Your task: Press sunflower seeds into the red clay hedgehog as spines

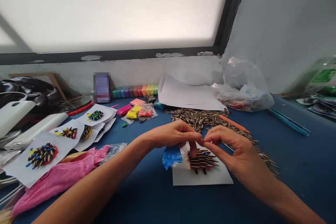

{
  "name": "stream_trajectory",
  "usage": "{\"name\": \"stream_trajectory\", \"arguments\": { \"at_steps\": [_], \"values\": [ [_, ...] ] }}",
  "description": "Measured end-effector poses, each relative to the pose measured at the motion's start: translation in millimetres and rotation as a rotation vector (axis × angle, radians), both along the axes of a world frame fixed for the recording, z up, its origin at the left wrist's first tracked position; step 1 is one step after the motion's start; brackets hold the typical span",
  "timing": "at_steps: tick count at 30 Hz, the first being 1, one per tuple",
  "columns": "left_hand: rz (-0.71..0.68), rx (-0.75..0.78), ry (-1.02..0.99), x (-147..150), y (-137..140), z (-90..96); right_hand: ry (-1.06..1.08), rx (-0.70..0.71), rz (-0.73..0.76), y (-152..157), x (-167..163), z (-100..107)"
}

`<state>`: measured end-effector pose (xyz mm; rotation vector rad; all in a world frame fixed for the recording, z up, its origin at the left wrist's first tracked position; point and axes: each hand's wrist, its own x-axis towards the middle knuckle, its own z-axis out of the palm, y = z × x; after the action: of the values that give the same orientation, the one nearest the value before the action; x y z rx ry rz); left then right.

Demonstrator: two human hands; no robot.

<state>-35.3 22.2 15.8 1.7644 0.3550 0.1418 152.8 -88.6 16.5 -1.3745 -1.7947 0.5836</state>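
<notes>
My left hand is closed, with a small plastic bag of blue modelling clay hanging under its fingers. Its fingertips meet those of my right hand, which pinches at the same spot; whatever is between them is too small to make out. Below both hands lies a white paper card. On it is a hedgehog-like figure of red clay covered with striped sunflower seeds, with a small blue dot near its top. The bag and my left fingers hide part of the figure.
Loose sunflower seeds spread behind my hands, with an orange stick among them. White paper sheets and a plastic bag lie farther back. Left are finished seed cards, pink cloth and yellow clay.
</notes>
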Motion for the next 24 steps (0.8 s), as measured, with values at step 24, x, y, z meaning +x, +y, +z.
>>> {"name": "stream_trajectory", "arguments": {
  "at_steps": [24],
  "values": [
    [0.116,-0.007,0.221,-6.3,25.5,-28.7,-0.348,0.021,0.043,5.0,-5.2,-24.2]
  ]
}}
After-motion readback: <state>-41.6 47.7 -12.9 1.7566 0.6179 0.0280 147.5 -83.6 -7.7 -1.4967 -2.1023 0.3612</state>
